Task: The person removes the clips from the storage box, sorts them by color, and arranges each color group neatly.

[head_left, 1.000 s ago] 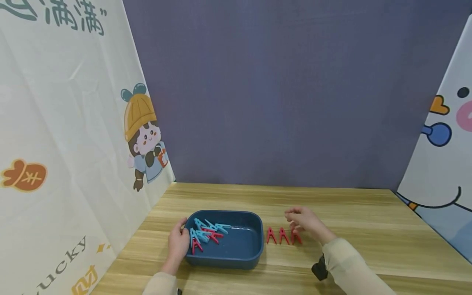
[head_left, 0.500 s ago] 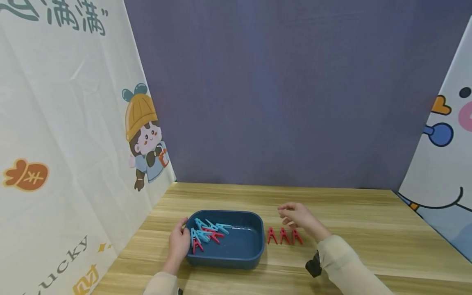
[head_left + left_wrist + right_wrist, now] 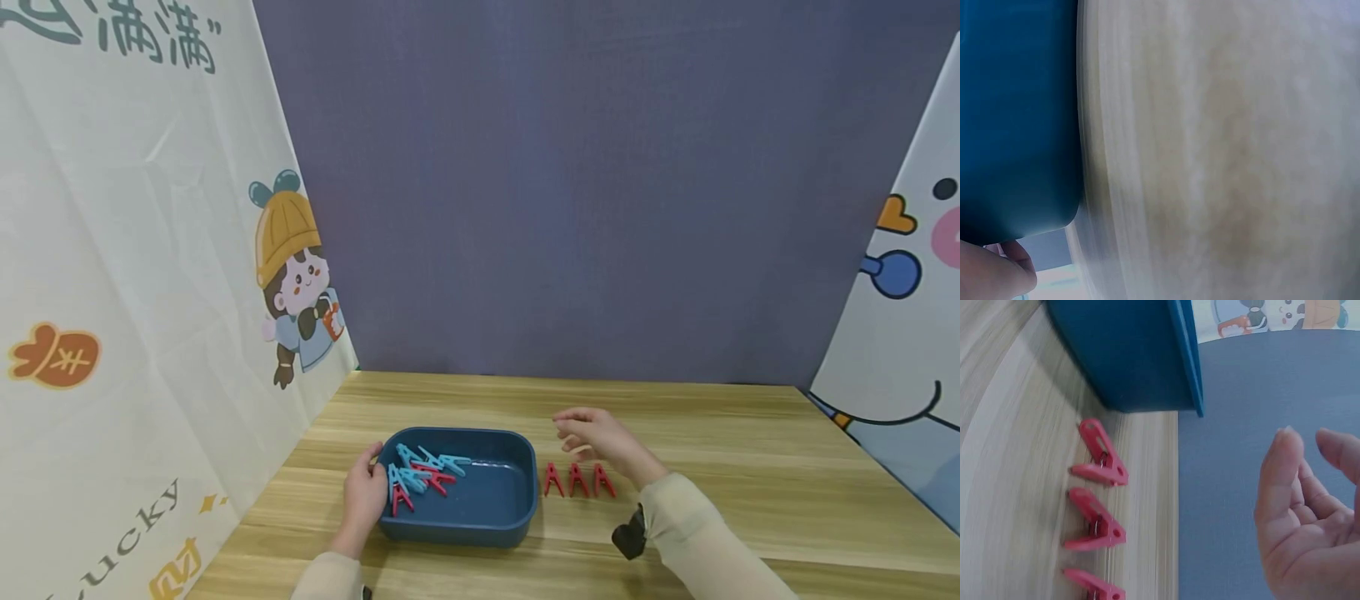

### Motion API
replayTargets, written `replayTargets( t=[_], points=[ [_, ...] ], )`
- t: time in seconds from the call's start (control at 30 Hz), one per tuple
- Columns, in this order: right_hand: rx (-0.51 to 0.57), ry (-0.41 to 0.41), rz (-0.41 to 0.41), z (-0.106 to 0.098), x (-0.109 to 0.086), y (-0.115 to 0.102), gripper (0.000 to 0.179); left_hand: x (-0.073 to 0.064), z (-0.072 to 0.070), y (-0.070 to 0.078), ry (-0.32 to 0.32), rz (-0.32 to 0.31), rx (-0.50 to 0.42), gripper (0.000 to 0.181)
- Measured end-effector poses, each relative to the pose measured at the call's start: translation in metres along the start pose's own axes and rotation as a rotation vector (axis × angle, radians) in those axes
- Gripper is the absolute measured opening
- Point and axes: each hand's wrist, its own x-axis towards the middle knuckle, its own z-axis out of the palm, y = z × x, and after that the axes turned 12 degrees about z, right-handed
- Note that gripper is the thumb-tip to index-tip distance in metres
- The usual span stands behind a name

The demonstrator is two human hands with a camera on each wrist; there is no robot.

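Observation:
A dark blue plastic basin (image 3: 457, 534) sits on the table, with several light blue clothespins (image 3: 412, 478) and a few red clothespins (image 3: 402, 500) heaped at its left end inside. My left hand (image 3: 365, 497) grips the basin's left end by the rim; the left wrist view catches part of that hand below the basin wall (image 3: 1016, 125). To the right of the basin stand three red clothespins in a row, the nearest to it (image 3: 1100, 453) close beside the wall. Above and behind this row hovers my right hand (image 3: 600, 437), fingers loosely bent and holding nothing, thumb and forefinger apart (image 3: 1310, 531).
The wood-grain table (image 3: 720, 467) extends to the right and behind the basin. A grey-purple backdrop (image 3: 570, 200) rises at the table's far edge. Printed white sheets flank it, one on the left (image 3: 150, 250) and one on the right (image 3: 900, 350).
My right hand has moved left, from over the rightmost red clothespin toward the basin. The left hand, basin and clothespins stay where they were.

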Motion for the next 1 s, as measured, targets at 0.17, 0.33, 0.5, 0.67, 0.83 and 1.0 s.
replayTargets(
  t=[0.17,0.33,0.5,0.67,0.83,1.0],
  points=[
    [0.073,-0.091,-0.022,0.003,0.002,-0.002,0.045,0.000,0.000,0.001,-0.003,-0.007,-0.002,0.038],
    [0.106,-0.130,-0.017,0.007,0.003,-0.006,0.045,0.000,0.000,0.000,0.005,-0.005,-0.001,0.037],
    [0.152,-0.159,-0.008,0.013,0.004,-0.009,0.044,0.000,0.001,0.000,0.009,-0.006,0.001,0.037],
    [0.207,-0.184,0.005,0.021,0.007,-0.011,0.039,-0.001,0.000,0.001,-0.002,-0.017,-0.008,0.038],
    [0.215,-0.216,-0.007,0.031,0.009,-0.012,0.039,-0.001,0.000,0.002,-0.009,-0.014,-0.006,0.038],
    [0.216,-0.232,0.000,0.042,0.012,-0.014,0.042,-0.002,0.000,0.003,-0.005,-0.011,-0.008,0.038]
  ],
)
